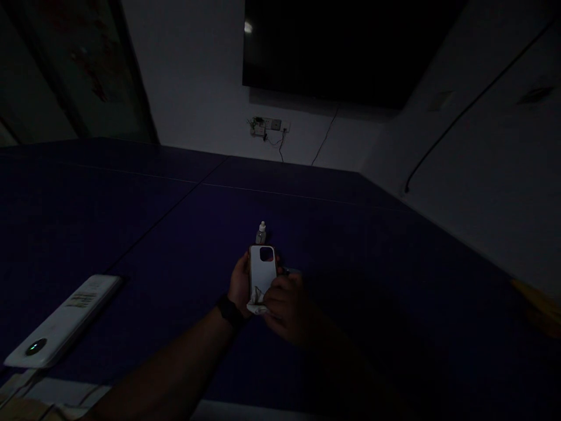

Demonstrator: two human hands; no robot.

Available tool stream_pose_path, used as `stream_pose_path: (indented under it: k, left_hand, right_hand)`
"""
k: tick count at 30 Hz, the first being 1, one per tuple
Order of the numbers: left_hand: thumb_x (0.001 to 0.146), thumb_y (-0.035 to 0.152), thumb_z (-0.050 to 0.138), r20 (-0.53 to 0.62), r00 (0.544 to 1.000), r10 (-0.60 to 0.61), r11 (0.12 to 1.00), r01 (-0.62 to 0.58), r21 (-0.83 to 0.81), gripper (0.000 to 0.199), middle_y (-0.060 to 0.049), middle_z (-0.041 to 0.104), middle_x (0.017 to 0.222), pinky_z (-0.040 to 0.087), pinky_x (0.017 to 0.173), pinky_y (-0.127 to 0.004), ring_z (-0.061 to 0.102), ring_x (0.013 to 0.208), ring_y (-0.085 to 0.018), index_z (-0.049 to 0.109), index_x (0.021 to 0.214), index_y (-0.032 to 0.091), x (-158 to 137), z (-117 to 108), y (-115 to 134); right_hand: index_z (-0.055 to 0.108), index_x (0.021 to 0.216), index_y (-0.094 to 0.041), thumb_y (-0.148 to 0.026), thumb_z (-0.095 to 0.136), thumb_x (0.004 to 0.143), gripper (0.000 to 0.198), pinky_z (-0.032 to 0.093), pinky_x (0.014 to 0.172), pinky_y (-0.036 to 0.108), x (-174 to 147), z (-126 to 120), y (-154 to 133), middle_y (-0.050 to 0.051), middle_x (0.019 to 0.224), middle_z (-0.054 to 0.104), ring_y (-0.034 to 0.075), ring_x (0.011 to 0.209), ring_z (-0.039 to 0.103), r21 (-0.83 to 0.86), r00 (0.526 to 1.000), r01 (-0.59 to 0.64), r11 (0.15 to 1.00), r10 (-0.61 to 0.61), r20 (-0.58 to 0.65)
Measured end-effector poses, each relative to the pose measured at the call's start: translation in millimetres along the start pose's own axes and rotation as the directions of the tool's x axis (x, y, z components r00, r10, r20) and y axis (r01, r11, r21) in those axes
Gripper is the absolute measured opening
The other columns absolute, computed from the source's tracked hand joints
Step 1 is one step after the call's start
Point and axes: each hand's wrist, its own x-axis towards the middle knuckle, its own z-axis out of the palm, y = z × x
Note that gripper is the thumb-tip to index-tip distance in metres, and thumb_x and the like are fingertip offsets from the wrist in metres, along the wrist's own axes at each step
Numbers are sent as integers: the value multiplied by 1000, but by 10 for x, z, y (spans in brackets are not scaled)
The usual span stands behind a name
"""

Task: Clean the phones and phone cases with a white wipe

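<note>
My left hand [239, 285] grips a phone case [262, 268] by its left edge. The case has a pale back, a brownish rim and a square camera cutout near the top. Closed fingers of my right hand [284, 304] press a crumpled white cloth [256, 302] against the lower part of the case. Just beyond the case stands a small clear bottle [261, 234] with a white cap. Behind my right hand lies a flat object [293, 271], mostly hidden and too dark to name.
A white power bank [65, 318] with a lit round display and a cable lies at the left on the dark blue table [175, 234]. A large screen [342, 47] hangs on the far wall above sockets [275, 124]. Something yellow [537, 301] is at the right edge. The room is dim.
</note>
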Motion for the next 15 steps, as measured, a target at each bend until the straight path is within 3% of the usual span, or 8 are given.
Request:
stream_pose_path:
  k: [3, 6, 10, 15]
  left_hand:
    - [95, 56, 47, 4, 1000, -20, 1000, 20, 13, 55, -15, 74, 96, 52, 78, -35, 70, 82, -26, 71, 106, 8, -7, -5, -24]
    - [96, 55, 46, 4, 1000, -15, 1000, 15, 5, 53, -13, 74, 94, 52, 77, -33, 70, 81, -24, 71, 105, 9, -6, -8, -25]
    - [95, 54, 48, 12, 1000, -25, 1000, 25, -3, 52, -13, 74, 92, 52, 80, -34, 70, 82, -25, 71, 106, 8, -9, 0, -8]
    - [96, 57, 46, 11, 1000, -7, 1000, 7, -4, 55, -13, 75, 94, 52, 78, -34, 71, 82, -25, 71, 108, 9, -23, 7, -19]
  right_hand:
    - [61, 74, -19, -23, 64, 92, 19, 25, 80, 41, -19, -16, 62, -1, 74, 68, 20, 89, 55, -68, 997, -56, 996, 52, -60]
    - [66, 84, -19, -23, 62, 95, 12, 25, 81, 40, -9, 30, 65, 1, 81, 71, 20, 92, 54, -127, 990, -123, 984, 113, -87]
    - [69, 91, -20, -26, 60, 98, 13, 25, 85, 40, 11, 78, -8, 1, 92, 74, 20, 98, 54, -28, 997, -79, 997, 78, -27]
    - [65, 76, -18, -28, 57, 99, 26, 24, 85, 40, -18, -15, 23, 1, 77, 71, 19, 94, 55, 24, 996, -72, 997, 71, 46]
